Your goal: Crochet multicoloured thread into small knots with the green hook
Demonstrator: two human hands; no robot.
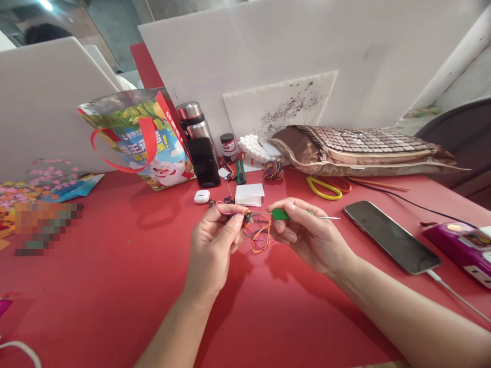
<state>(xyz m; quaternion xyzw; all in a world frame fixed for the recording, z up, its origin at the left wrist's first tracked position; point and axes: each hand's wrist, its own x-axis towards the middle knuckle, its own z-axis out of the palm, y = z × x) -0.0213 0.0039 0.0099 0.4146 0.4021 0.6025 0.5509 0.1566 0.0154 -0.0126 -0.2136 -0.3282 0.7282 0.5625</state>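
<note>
Pinched in my left hand [215, 236] is a small multicoloured crochet piece [247, 220], with a pink loop of cord by the fingers. My right hand [307, 227] is closed around the green grip of a crochet hook [281, 214]. One thin metal end of the hook points left and meets the crochet piece; the other sticks out to the right. Loose orange and dark yarn [261, 237] hangs between the hands above the red table. My fingers hide part of the crochet piece.
Behind the hands stand a folded white card [249, 195], an earbud case [201, 197], a yarn ball [273, 171], an upright phone [204, 162] and a printed bag [143, 138]. Right lie yellow-handled scissors [324, 189], a charging phone [391, 236] and a purple power strip [456, 245].
</note>
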